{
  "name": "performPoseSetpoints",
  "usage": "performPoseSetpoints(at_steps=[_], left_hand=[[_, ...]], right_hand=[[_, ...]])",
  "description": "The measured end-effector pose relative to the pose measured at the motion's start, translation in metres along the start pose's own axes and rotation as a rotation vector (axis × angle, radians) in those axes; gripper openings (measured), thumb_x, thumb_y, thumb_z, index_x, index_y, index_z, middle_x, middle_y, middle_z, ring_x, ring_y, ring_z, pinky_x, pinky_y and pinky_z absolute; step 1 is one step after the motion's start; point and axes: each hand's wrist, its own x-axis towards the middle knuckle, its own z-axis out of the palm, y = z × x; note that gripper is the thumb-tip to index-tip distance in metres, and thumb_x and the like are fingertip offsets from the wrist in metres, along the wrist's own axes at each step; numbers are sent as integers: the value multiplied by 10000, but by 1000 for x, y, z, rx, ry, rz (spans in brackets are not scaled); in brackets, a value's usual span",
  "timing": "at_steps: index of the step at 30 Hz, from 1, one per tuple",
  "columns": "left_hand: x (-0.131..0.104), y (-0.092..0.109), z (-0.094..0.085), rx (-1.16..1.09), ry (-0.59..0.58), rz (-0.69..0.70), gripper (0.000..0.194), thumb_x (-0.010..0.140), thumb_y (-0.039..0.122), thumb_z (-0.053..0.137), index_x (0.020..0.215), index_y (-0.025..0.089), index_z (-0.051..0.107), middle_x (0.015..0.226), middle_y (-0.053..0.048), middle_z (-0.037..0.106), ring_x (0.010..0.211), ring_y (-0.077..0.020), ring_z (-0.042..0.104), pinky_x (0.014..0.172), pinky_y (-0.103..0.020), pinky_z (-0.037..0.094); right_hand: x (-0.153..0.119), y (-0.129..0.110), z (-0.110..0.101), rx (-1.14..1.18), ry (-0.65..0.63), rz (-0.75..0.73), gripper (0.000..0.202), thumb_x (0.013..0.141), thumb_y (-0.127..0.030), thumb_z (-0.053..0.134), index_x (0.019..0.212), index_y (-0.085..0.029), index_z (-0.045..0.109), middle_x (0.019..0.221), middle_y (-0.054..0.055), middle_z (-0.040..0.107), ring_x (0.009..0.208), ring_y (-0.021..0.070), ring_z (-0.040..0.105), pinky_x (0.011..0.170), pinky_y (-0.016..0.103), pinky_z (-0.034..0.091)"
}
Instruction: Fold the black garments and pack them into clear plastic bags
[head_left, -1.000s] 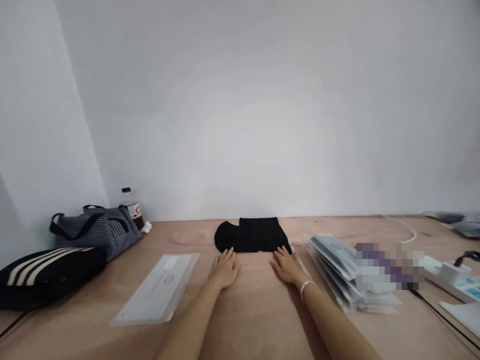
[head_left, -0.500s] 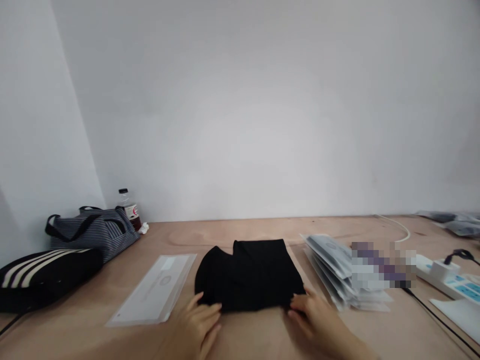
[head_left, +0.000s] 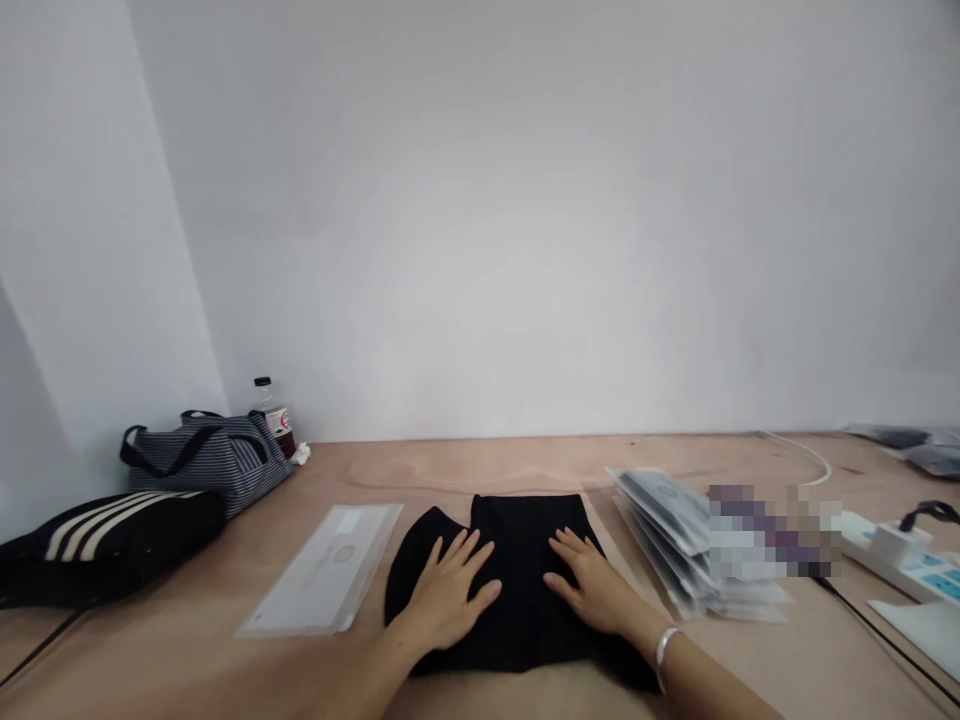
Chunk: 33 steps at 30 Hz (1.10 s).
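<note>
A black cloth garment [head_left: 517, 600] lies folded on the table, with a notch in its far edge left of the middle. Flat on its left part rests my left hand [head_left: 451, 590], fingers spread. My right hand [head_left: 589, 580] lies open on its right part, palm down, a silver bangle at the wrist. Both hands touch the fabric without gripping it, and they hide parts of it. Left of the garment is a frosted flat plastic bag [head_left: 326, 575] with a printed mark. To the right, several filled plastic bags [head_left: 667, 530] are stacked.
At the left are a black bag with white stripes [head_left: 112, 550], a striped handbag [head_left: 217, 460] and a bottle [head_left: 277, 420]. A power strip [head_left: 911, 560] with cables sits at the right, near a blurred patch. A wall stands behind the wooden table [head_left: 420, 460].
Both hands have moved from the garment's near edge onto its top, and their fingers have spread. The garment's near edge now lies closer to me. The view has shifted slightly.
</note>
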Motion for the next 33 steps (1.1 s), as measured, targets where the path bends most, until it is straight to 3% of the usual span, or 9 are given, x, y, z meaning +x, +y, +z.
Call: performPoseSetpoints(at_steps=[4, 10, 16, 22, 25, 30, 33], left_hand=[[-2, -7, 11, 18, -88, -32, 608, 807, 620, 285, 1318, 292, 281, 1410, -66, 179, 1281, -294, 120, 995, -541, 110], [-12, -10, 12, 25, -102, -67, 654, 800, 639, 259, 1337, 267, 231, 1416, -59, 117, 1285, -285, 96, 1007, -519, 110], [-10, -12, 16, 32, -54, -70, 646, 797, 632, 303, 1319, 251, 292, 1407, -77, 191, 1280, -287, 139, 1001, -523, 150], [-16, -13, 4, 18, 90, 46, 451, 869, 481, 324, 1217, 232, 466, 1328, -49, 393, 1249, -228, 269, 1027, -444, 203], [-32, -12, -7, -27, 43, 149, 443, 850, 493, 366, 1227, 275, 445, 1320, -20, 406, 1237, -228, 296, 1026, -451, 211], [-63, -20, -18, -2, -55, 203, 742, 664, 599, 568, 1301, 365, 268, 1394, 6, 260, 1256, -324, 213, 1008, -551, 135], [-71, -26, -21, -26, -193, 156, 525, 802, 458, 484, 1277, 435, 261, 1399, 56, 223, 1263, -296, 207, 994, -567, 155]], right_hand=[[2, 10, 17, -83, -89, 32, 725, 793, -649, 258, 1338, -171, 247, 1394, 132, 176, 1277, 277, 89, 1014, 477, 97], [-2, 11, 19, -110, -80, 46, 730, 775, -687, 218, 1341, -225, 225, 1402, 104, 142, 1273, 291, 85, 1010, 488, 92], [-2, 9, 19, -107, -75, 45, 730, 780, -682, 218, 1337, -211, 242, 1398, 113, 155, 1274, 284, 101, 1012, 474, 99], [-6, 4, 11, -64, -106, 60, 700, 800, -647, 235, 1330, -192, 266, 1399, 124, 156, 1280, 266, 84, 1020, 449, 87], [-17, 2, -3, 22, -125, -2, 642, 823, -597, 268, 1319, -192, 297, 1402, 104, 173, 1283, 237, 95, 1028, 421, 105], [-50, 5, -26, 171, -268, -178, 656, 747, -579, 463, 1303, -262, 320, 1389, 71, 243, 1270, 255, 155, 1028, 430, 131], [-63, 5, -28, 172, -297, -191, 637, 728, -515, 525, 1290, -273, 346, 1376, 72, 277, 1259, 290, 176, 1022, 468, 122]])
